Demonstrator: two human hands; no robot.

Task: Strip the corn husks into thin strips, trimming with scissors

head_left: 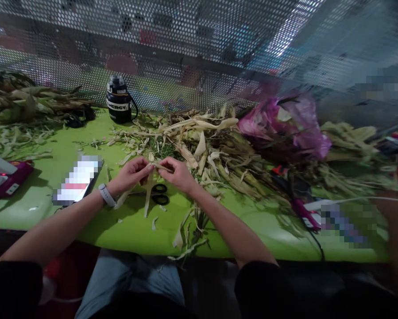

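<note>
Both hands meet over the green table [119, 230], near its middle. My left hand [134, 173] pinches one part of a pale dried husk strip [148, 195], which hangs down below the fingers. My right hand [177, 173] is closed on the same husk piece, just to the right. Below the hands lie scissors with black handles [160, 195], their blades partly hidden by husk. A large heap of dried husks [202, 141] spreads behind and to the right of my hands. Small scraps and a green-stemmed bunch [194, 230] lie near the front edge.
A black bottle [118, 99] stands at the back, before a perforated metal screen [172, 53]. A phone [77, 179] and a magenta device [11, 177] lie at left. A pink plastic bag [285, 124], another magenta device [307, 215] and cables are at right. More husks [22, 104] fill the back left.
</note>
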